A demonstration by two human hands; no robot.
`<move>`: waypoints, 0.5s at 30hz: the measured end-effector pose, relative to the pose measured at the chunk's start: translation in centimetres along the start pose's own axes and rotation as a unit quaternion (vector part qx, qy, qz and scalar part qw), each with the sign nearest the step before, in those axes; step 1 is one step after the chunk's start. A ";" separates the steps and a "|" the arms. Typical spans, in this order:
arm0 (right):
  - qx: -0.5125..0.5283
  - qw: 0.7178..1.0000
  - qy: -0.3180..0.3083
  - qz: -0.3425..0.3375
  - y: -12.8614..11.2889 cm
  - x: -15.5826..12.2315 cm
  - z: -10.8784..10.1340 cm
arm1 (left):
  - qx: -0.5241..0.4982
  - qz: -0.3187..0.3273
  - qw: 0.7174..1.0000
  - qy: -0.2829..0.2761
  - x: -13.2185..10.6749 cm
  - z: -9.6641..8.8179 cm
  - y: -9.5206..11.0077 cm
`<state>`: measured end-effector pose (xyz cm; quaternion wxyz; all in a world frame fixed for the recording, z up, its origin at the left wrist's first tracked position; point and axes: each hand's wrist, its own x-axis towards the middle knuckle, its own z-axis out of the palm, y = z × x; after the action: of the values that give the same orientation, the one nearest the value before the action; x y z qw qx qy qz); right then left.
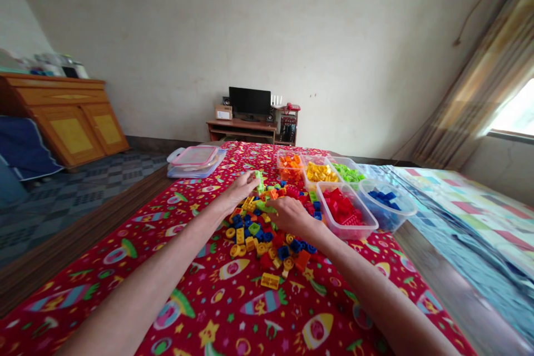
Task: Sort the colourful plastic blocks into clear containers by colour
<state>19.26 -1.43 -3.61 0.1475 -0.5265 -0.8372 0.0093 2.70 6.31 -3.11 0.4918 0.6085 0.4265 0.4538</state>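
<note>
While two bare forearms reach in from the near edge of a red rocket-print tablecloth (354, 311), a mixed heap of plastic building bricks (258, 242) lies across the middle of the cloth, with yellow, blue, orange, red and green pieces jumbled together. Five clear plastic tubs stand to the far right, each holding a single colour: an orange tub (290, 166), a yellow tub (319, 173) and a green tub (348, 171) in the far row, with a red tub (344, 214) and a blue tub (386, 206) nearer. Much of the colour separation appears done, with the orange, yellow, green and red tubs well filled and the blue tub more thinly stocked, but a sizeable heap is left on the cloth. The left hand (241, 189) is raised at the heap's far left edge, its thumb and fingers gripping a light green brick (259, 181). The right hand (290, 216) sits back-up over the heap, just beside the red tub, its fingers curled downward and out of sight, so any grip cannot be confirmed. A plastic box with a pink lid (195, 161) sits off the far left corner, and a wooden desk (242, 125) bearing a monitor (250, 101) stands against the far wall.
</note>
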 end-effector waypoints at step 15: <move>0.365 0.894 0.236 0.109 2.4 2.2 0.6 | -0.042 0.017 0.993 -0.105 -1.1 1.9 0.7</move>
<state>20.30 1.68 -4.03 0.5209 -0.5102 -0.6529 0.2054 4.35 4.79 -2.74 0.5512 0.6386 0.3429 0.4133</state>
